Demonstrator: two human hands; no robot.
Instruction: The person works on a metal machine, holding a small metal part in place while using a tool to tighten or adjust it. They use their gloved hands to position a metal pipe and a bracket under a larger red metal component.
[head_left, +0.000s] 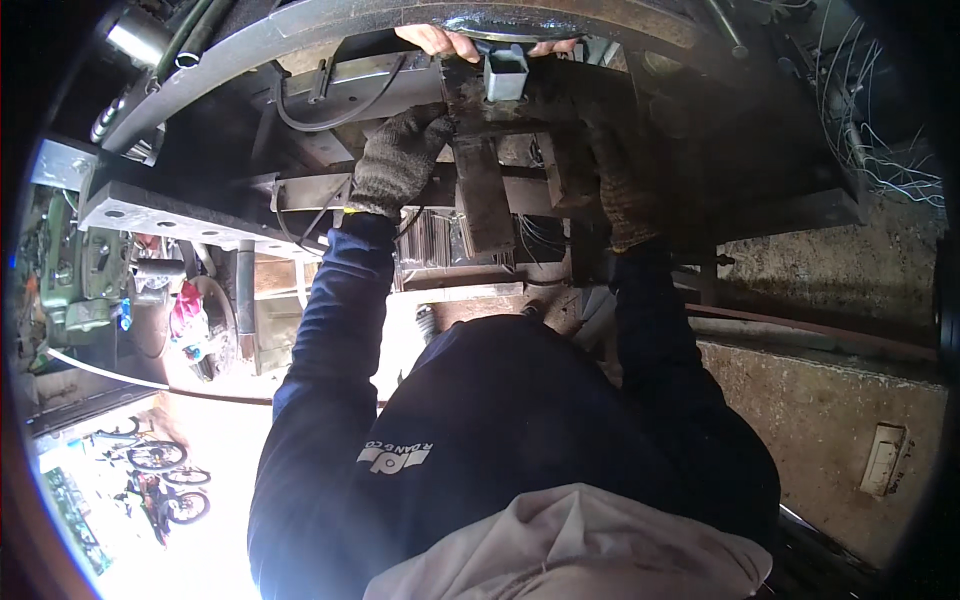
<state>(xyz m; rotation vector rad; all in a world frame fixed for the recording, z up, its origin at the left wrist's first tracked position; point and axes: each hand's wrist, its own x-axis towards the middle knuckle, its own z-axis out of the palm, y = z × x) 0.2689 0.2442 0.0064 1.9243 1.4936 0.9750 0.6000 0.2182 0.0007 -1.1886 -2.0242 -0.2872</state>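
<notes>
My left hand [396, 163], in a grey knitted work glove, curls its fingers at the left edge of a dark, worn metal plate [525, 112]. On the right, my right hand [624, 195] wears a similar glove and rests along the plate's right side; deep shadow hides its fingers. Between my hands, a short square metal tube [506, 80] stands with its open end up on the plate. Two dark bars, a left bar [484, 195] and a right bar [566, 170], reach from the plate toward me. Another person's bare fingers [442, 42] show beyond the tube.
A large curved metal rim [330, 22] arcs across the far side. At left lies a light steel beam with holes [170, 222], near green machinery [88, 265]. Thin loose wires [880, 150] hang at far right. Bicycles [158, 455] stand in bright light at lower left.
</notes>
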